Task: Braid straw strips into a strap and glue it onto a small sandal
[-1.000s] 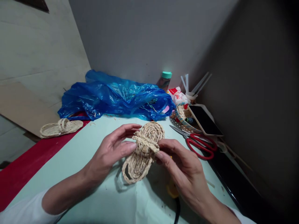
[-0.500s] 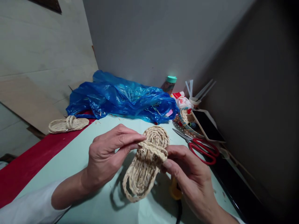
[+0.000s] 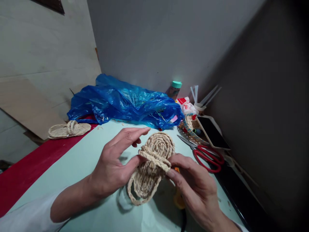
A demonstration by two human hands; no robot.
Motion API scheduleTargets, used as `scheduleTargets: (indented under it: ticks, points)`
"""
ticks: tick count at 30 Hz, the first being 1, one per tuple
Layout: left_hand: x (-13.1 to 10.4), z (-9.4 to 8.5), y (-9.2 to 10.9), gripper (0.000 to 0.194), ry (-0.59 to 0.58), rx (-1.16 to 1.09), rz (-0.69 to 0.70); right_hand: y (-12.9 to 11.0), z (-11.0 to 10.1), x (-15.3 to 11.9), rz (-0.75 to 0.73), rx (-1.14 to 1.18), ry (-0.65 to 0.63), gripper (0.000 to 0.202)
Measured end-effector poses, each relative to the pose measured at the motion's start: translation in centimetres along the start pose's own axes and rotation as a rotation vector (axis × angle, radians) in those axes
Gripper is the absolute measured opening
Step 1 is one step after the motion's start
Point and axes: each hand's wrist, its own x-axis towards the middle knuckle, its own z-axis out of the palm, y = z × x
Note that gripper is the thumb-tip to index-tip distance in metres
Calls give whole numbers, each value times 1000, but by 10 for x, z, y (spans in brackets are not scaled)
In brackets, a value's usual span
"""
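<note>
A braided straw sandal (image 3: 160, 145) is held tilted above the pale green tabletop, its woven strap crossing the sole. A loose loop of braid hangs at its near end. My right hand (image 3: 194, 183) pinches the right end of the strap and the sole's edge between thumb and fingers. On the other side, my left hand (image 3: 116, 161) has its fingers raised and spread away from the thumb. That thumb rests at the strap's left end. Partly hidden behind my right hand is a yellow tool (image 3: 179, 198) with a black cord.
A finished-looking straw sandal (image 3: 70, 129) lies on red cloth (image 3: 21, 177) at left. Blue plastic bag (image 3: 125, 101) spreads along the back. Red-handled scissors (image 3: 209, 158), a tablet (image 3: 213, 132), a small basket (image 3: 193, 129) and a green-lidded jar (image 3: 175, 89) stand at right.
My left fingers have lifted off the strap and opened, leaving the thumb against it. My right hand keeps its pinch; the sandal has shifted only slightly.
</note>
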Motion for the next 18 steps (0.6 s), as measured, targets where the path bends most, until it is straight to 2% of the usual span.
scheduleTargets:
  ticks: [3, 5, 8, 10, 12, 15, 16, 18]
  points:
    - [1, -2, -1, 44, -14, -190, -137, 0, -1, 2, 19, -2, 47, 14]
    - [3, -3, -3, 26, 63, -269, -197, 1, -1, 3, 43, 12, 79, 13]
    - [9, -4, -9, 15, 215, -300, -304, 1, -1, 4, 67, 43, 100, 11]
    - [12, -2, -11, 9, 220, -363, -398, 1, -1, 4, 56, 51, 102, 10]
    - [13, 0, -9, 18, 102, -535, -490, 1, 0, 2, 38, 63, 97, 12]
    - [11, 8, 0, 37, -169, -913, -627, 3, 1, -1, 17, 82, 89, 16]
    - [10, 11, 3, 39, -247, -1015, -670, 4, 1, -1, 6, 81, 80, 17]
    - [6, 18, 8, 34, -312, -1117, -752, 6, 1, -2, -30, 63, 54, 20]
